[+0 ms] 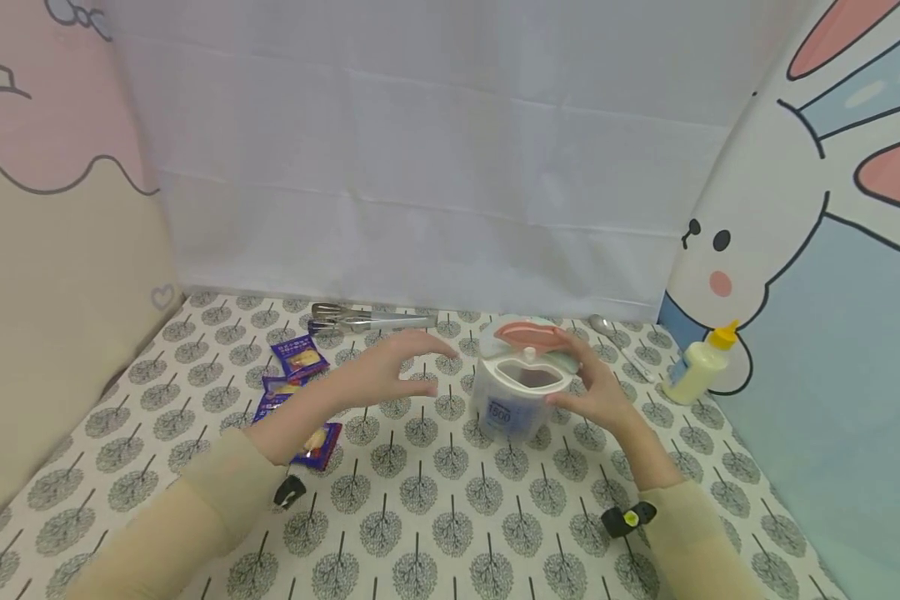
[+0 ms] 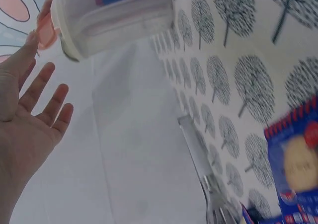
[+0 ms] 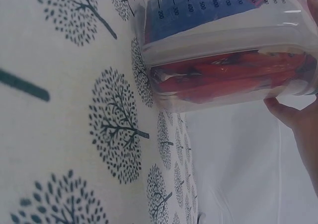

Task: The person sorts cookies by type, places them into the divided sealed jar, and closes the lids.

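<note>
A clear plastic storage container point(image 1: 512, 408) stands on the table with its white lid's flap point(image 1: 532, 337) raised and the lens-shaped opening uncovered. Red and blue contents show through its marked wall point(image 3: 208, 80) in the right wrist view. My right hand point(image 1: 600, 392) grips the container's top from the right, thumb at the side below the rim and fingers up by the flap. To the left of it, my left hand point(image 1: 382, 367) hovers with fingers spread and relaxed, holding nothing. In the left wrist view this left hand point(image 2: 30, 114) is apart from the container.
Several blue snack packets point(image 1: 300, 357) lie at the left, partly behind my left forearm. Metal tongs point(image 1: 375, 321) rest near the back curtain. A long spoon point(image 1: 621, 346) and a glue bottle with a yellow cap point(image 1: 697, 367) are at the right. Fabric walls enclose the back and sides.
</note>
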Available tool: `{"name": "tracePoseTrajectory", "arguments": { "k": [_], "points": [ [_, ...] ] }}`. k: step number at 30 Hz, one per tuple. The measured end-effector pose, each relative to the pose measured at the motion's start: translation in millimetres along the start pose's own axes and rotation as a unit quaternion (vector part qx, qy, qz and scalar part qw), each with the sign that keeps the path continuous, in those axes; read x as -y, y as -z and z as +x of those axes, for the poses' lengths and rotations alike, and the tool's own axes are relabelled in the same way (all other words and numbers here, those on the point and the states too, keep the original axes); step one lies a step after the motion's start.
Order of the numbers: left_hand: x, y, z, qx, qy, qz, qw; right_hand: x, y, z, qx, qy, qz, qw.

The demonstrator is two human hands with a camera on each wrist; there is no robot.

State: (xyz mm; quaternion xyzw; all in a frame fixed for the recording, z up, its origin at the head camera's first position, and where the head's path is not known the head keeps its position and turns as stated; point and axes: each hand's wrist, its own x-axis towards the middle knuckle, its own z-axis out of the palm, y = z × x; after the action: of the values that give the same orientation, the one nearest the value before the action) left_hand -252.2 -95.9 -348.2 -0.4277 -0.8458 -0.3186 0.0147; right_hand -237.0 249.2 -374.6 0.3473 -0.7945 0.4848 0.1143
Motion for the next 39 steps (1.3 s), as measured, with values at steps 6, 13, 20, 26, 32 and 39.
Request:
{"name": "tracePoseTrajectory", "arguments": {
  "k": [6,13,20,26,32,39],
  "points": [
    [28.7,19.5,-47.4,0.056,0.091,-0.028,0.9939,1,0,-0.6,0.0,-0.007,-0.003,1.0],
    [64.4,24.4,-97.0,0.119,0.161,-0.057,0.9781,3,1,-0.6,0.001,-0.011,-0.004,0.9999],
    [82.4,17.8,-118.8,0.187,0.187,-0.038,0.9637,-27,4,-3.5,0.007,-0.003,0.007,0.9999],
    [85.8,11.7,-121.0,0.188,0.174,0.0,0.9666,-16,2,-1.1,0.006,0.006,0.009,0.9999],
    [87.8,8.5,-119.0,0.182,0.193,0.006,0.9642,2,0,1.1,0.003,0.005,0.01,0.9999],
    [87.0,13.7,-109.3,0.182,0.169,-0.018,0.9685,3,0,1.3,0.001,0.004,0.012,0.9999]
  ]
}}
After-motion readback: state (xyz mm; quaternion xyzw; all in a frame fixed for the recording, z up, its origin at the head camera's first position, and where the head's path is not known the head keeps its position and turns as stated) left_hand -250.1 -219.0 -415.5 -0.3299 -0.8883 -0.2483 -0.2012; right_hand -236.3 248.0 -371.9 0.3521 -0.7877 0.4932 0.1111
